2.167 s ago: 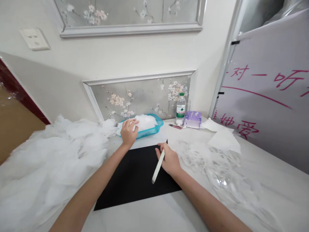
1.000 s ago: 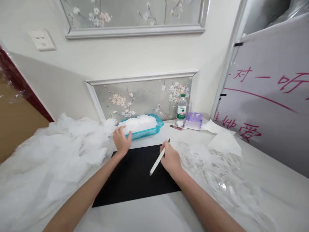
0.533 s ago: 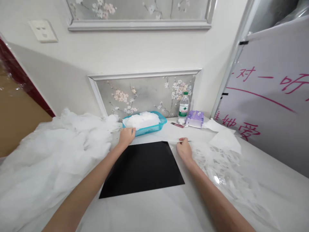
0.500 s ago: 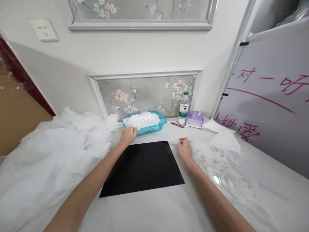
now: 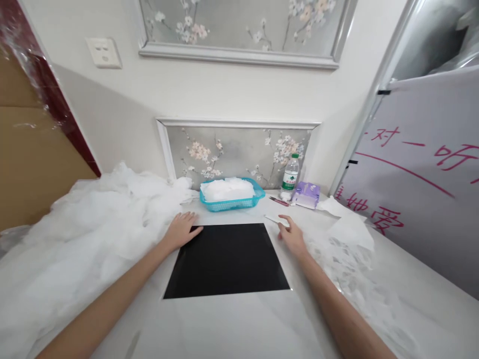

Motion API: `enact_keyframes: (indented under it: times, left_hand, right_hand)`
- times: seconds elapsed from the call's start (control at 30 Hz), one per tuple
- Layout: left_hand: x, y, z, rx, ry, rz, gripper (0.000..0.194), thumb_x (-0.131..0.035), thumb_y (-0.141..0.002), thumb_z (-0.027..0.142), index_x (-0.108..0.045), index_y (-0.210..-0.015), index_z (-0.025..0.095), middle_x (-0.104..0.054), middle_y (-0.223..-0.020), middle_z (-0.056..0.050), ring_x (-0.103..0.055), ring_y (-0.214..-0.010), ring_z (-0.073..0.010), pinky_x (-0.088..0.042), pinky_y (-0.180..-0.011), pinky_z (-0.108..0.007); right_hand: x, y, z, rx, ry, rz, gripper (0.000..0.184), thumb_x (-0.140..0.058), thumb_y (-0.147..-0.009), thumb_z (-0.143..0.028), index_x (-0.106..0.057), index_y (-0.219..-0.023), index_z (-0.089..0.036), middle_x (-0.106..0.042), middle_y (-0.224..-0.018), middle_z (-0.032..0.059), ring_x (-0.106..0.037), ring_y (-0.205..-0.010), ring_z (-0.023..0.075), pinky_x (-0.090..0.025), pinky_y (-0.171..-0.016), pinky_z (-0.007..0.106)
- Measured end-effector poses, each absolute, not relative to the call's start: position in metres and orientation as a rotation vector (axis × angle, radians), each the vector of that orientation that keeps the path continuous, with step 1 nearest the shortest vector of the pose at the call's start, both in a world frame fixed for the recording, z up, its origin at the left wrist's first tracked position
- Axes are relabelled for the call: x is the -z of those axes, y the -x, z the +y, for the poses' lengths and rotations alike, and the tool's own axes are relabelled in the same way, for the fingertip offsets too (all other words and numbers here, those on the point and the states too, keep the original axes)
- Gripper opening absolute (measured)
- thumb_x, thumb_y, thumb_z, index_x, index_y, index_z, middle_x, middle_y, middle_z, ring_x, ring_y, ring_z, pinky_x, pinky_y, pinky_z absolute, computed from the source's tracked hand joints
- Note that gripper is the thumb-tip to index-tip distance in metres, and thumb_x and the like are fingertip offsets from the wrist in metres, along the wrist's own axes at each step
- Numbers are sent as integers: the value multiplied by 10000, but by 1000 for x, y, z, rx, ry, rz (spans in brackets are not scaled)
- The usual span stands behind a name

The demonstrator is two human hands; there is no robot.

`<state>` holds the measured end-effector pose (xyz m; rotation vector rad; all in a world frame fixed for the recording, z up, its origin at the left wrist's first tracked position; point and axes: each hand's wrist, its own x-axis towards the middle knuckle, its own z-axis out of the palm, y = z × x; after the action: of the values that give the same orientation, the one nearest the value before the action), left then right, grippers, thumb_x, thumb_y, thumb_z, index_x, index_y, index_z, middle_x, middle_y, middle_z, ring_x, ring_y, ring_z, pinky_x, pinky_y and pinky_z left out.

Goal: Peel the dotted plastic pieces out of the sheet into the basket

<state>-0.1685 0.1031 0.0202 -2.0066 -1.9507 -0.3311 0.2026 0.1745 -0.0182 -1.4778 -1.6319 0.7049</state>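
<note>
A black rectangular sheet point(image 5: 229, 262) lies flat on the white marbled table. My left hand point(image 5: 180, 232) rests open at its far left corner, fingers spread and the thumb over the black edge. Beyond the sheet's far right corner, my right hand point(image 5: 292, 238) holds a thin, pale, pointed tool point(image 5: 270, 218) between thumb and fingers. Its tip points left, and its exact kind is too small to make out. Behind the sheet stands a turquoise plastic basket point(image 5: 228, 205) filled with white sheet-like material point(image 5: 229, 189).
Fluffy white material point(image 5: 112, 224) is heaped at left. Cut-out white scraps point(image 5: 344, 264) and a white sheet point(image 5: 350, 230) lie at right. Near the wall are a water bottle point(image 5: 290, 177), a purple tissue pack point(image 5: 307, 194) and small reddish snips point(image 5: 279, 201).
My left hand has come down from beside the basket and opened flat on the sheet's corner. The thin tool in my right hand has turned from level to slanted. The view has shifted slightly.
</note>
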Motion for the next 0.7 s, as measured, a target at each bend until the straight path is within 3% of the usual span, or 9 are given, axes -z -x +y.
enact_keyframes:
  times: [0.1, 0.17, 0.23, 0.47, 0.7]
  left_hand:
    - [-25, 206, 79, 200, 1992, -2004, 421, -463, -804, 445, -633, -1101, 200, -628, -1200, -112, -525, -1161, -291, -311, -1020, -484]
    - [-30, 225, 72, 160, 1935, -2045, 361, -431, -816, 330, -645, -1067, 184, -620, -1206, -136, -534, -1147, -297, -344, -979, -502]
    - [-32, 235, 73, 149, 1893, -2061, 353, -395, -802, 215, -643, -1053, 196, -623, -1199, -127, -542, -1134, -279, -355, -964, -495]
    - [-27, 233, 87, 221, 1803, -2015, 368, -369, -745, 111, -652, -977, 153, -659, -1054, -181, -576, -1017, -336, -373, -884, -542]
    - [-29, 210, 79, 409, 1907, -1811, 348, -355, -845, 294, -633, -1008, 163, -651, -1102, -142, -556, -1048, -296, -378, -885, -429]
  right_hand:
    - [21, -203, 172, -677, 1444, -1745, 367, -373, -805, -465, -605, -845, -184, -528, -484, -16, -467, -494, 145, -346, -545, 253]
    - [22, -207, 169, -628, 1449, -1820, 376, -404, -790, -484, -536, -600, -187, -480, -465, -10, -435, -500, 136, -312, -545, 255]
    - [20, -216, 165, -567, 1475, -1882, 398, -448, -776, -465, -433, -487, -192, -436, -452, -11, -401, -498, 129, -271, -540, 259]
    - [5, -281, 162, -411, 1718, -1804, 282, -562, -718, -277, -437, -478, -198, -387, -455, -16, -347, -493, 133, -180, -552, 269]
    - [-10, -260, 147, -542, 1609, -1572, 265, -527, -760, -241, -406, -528, -198, -397, -533, -16, -417, -609, 140, -270, -604, 241]
